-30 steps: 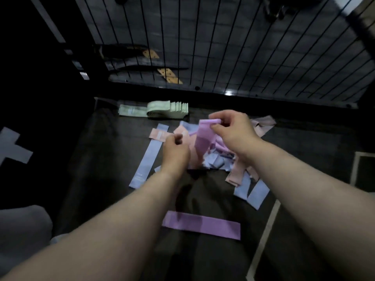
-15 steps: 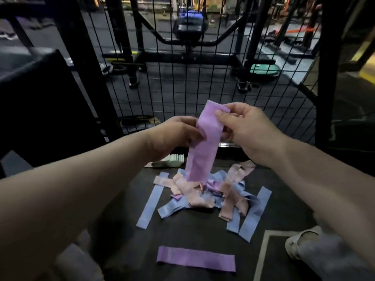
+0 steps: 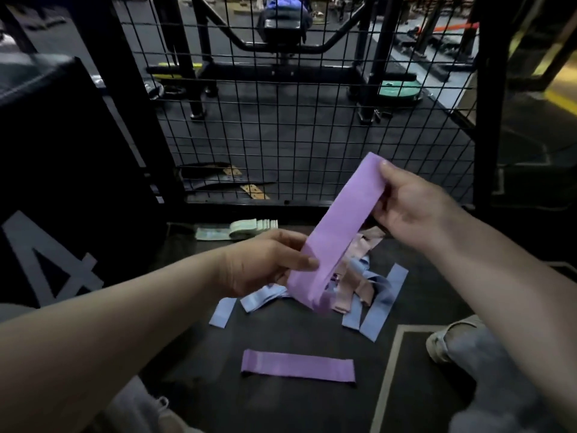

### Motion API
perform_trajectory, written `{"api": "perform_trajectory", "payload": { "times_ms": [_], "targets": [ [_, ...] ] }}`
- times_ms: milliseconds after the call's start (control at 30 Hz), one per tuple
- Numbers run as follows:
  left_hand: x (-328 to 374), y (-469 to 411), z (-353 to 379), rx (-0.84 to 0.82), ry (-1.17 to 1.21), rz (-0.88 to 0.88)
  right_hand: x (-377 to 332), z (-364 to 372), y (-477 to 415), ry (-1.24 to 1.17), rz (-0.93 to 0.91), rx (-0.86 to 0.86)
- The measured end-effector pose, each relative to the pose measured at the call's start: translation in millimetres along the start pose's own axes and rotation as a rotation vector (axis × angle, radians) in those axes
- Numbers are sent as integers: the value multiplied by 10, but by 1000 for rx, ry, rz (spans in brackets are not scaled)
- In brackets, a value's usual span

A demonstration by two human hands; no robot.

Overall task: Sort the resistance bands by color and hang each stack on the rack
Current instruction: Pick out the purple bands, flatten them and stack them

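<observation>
Spanning both hands, one purple band [image 3: 340, 226] hung slantwise in the air above the floor [image 3: 281, 335], touching nothing else: left hand [image 3: 265, 264] pinching its lower part, right hand [image 3: 409, 207] gripping its upper end. Far edge of the floor: wire mesh panel [image 3: 312, 135]. Left edge: black box [image 3: 62, 182] marked 4. Bare floor lay between the heap and the near edge. Dark gym room, machines beyond the mesh. Count: purple bands, two, the second purple band [image 3: 298, 368] flat near the near edge; green stack [image 3: 246, 229], one, far edge; blue and pink heap [image 3: 368, 276], one, centre, too tangled to count.
</observation>
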State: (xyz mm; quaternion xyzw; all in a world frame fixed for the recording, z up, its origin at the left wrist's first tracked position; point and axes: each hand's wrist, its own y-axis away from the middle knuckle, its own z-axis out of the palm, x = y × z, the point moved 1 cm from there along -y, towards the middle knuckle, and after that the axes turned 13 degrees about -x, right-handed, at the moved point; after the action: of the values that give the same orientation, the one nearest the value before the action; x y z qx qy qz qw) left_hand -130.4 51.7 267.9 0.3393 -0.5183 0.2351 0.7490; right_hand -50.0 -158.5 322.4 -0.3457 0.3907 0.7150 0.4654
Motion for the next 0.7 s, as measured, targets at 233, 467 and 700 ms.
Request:
{"api": "perform_trajectory", "payload": {
  "times_ms": [233, 467, 700],
  "targets": [
    [-28, 147, -253, 339, -104, -126, -100, -3, 83, 45, 60, -27],
    [-42, 207, -303, 510, -334, -170, -113, 85, 186, -64, -22, -162],
    [50, 180, -263, 674, -484, 24, -155, 108, 249, 78, -41, -163]
  ]
}}
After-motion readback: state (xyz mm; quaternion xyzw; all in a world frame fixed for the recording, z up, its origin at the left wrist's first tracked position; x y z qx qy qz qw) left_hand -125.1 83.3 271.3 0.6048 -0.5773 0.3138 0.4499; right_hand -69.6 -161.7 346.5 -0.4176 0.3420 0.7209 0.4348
